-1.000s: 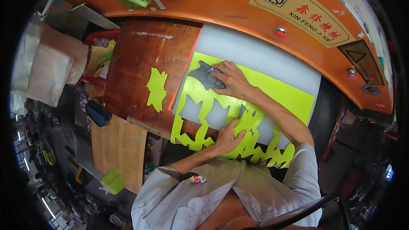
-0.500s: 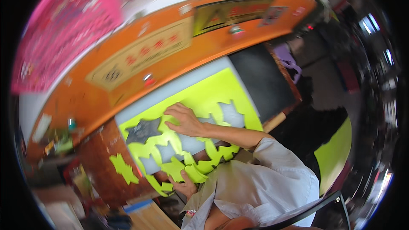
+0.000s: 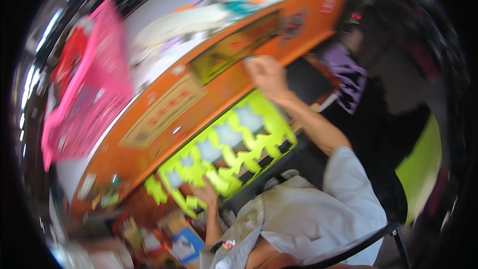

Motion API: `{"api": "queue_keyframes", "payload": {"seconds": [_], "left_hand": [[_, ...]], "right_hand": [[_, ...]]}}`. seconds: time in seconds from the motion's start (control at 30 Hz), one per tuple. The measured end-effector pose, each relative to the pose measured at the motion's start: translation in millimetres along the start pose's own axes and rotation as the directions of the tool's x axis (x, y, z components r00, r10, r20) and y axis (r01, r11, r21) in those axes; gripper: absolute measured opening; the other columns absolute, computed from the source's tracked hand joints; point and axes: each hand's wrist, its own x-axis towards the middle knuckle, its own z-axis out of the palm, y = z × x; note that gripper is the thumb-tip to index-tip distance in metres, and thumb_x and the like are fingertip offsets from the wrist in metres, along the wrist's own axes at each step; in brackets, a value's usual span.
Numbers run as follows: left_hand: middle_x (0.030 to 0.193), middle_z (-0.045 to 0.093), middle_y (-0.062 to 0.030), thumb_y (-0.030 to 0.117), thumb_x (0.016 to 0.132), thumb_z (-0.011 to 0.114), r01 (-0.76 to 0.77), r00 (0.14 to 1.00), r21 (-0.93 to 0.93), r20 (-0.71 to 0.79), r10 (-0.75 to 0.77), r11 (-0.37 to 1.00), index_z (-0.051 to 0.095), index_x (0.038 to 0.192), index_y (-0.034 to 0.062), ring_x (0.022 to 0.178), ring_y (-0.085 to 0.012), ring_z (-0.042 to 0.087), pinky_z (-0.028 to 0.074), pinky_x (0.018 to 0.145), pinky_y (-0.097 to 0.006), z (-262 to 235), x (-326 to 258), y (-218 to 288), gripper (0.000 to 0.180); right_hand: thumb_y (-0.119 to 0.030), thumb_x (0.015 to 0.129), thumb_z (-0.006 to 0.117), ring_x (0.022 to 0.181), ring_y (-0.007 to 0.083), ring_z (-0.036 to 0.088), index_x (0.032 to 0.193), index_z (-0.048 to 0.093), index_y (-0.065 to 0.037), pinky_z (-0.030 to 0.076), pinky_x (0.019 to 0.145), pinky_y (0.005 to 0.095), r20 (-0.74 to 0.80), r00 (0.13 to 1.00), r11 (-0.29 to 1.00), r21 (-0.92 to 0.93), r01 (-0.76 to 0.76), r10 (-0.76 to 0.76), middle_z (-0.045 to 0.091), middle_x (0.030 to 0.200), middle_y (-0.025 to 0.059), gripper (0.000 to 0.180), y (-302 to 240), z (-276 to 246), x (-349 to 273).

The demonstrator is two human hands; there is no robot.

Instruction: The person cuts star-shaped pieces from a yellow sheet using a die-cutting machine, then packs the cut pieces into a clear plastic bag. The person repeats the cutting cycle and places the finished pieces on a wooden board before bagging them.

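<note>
A bright yellow-green sheet [image 3: 230, 155] lies under the front of an orange machine beam [image 3: 175, 124]. Star-like holes are cut through it, and its far part is hidden by the beam. My left hand [image 3: 206, 194] is at the sheet's near edge, fingers apart, touching the yellow-green material beside some loose cut pieces [image 3: 219, 181]. My right hand [image 3: 269, 76] is raised in front of the beam toward its right end, just below a yellow label [image 3: 234, 45]. Motion smears its fingers, and whatever they touch or hold is unclear. One star-shaped piece [image 3: 156, 191] lies left of the sheet.
A pink basket [image 3: 97, 119] stands atop the beam at the left, with cloth-like scraps [image 3: 184, 25] farther along. A dark panel [image 3: 308, 80] and a purple cut-out sheet [image 3: 344, 77] are at the right. Boxes and a blue-edged item [image 3: 188, 245] sit lower left.
My right hand has left the sheet and moved up and right to the beam's front. The view has shifted, and more of the sheet's far side is now hidden behind the beam.
</note>
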Motion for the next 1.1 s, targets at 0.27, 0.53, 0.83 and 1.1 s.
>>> {"api": "queue_keyframes", "payload": {"seconds": [0.27, 0.53, 0.83, 1.1], "left_hand": [[0.101, 0.077, -0.0236, 0.026, 0.092, 0.076, 0.146, 0.989, 0.272, -0.076, -0.13, 0.951, 0.067, 0.116, -0.0067, 0.093, -0.038, 0.075, 0.057, 0.084, -0.044, -5.7, 3.4, 22.1, 0.042], [0.091, 0.077, -0.0229, 0.035, 0.089, 0.079, 0.173, 0.985, 0.338, -0.075, -0.157, 0.925, 0.067, 0.116, -0.005, 0.085, -0.0406, 0.075, 0.059, 0.076, -0.047, -11.3, 1.1, 29.8, 0.05], [0.082, 0.071, -0.0309, 0.041, 0.091, 0.072, 0.226, 0.953, 0.441, 0.083, -0.29, 0.869, 0.062, 0.116, -0.0077, 0.081, -0.0494, 0.07, 0.054, 0.077, -0.056, -32.2, 4.0, 45.7, 0.056], [0.099, 0.076, -0.0245, 0.034, 0.095, 0.073, 0.324, 0.904, 0.376, 0.145, -0.401, 0.868, 0.061, 0.125, -0.0048, 0.092, -0.0408, 0.074, 0.057, 0.083, -0.047, -66.8, -74.7, 49.6, 0.05]], "right_hand": [[-0.013, 0.09, 0.074, 0.094, 0.036, 0.065, 0.103, 0.068, 0.0, 0.048, 0.084, 0.0466, 0.625, 0.78, 0.999, -0.052, -0.002, 0.034, 0.069, 0.099, 0.0152, 0.019, 1.4, -29.8, -179.3], [-0.018, 0.092, 0.073, 0.114, 0.0355, 0.058, 0.119, 0.066, 0.0, 0.041, 0.104, 0.0489, 0.629, 0.777, 0.964, -0.215, 0.157, 0.014, 0.063, 0.121, 0.0173, 0.033, -16.7, -23.2, -223.4], [-0.021, 0.094, 0.071, 0.102, 0.033, 0.064, 0.111, 0.07, -0.004, 0.043, 0.099, 0.0456, 0.694, 0.72, 0.947, -0.221, 0.232, -0.015, 0.069, 0.108, 0.0138, 0.025, -8.8, -28.2, -245.6], [-0.018, 0.091, 0.073, 0.102, 0.0331, 0.065, 0.109, 0.069, -0.005, 0.045, 0.093, 0.0445, 0.794, 0.589, 0.962, -0.255, 0.096, 0.152, 0.071, 0.107, 0.0129, 0.022, -47.5, -82.9, -260.9]]}}
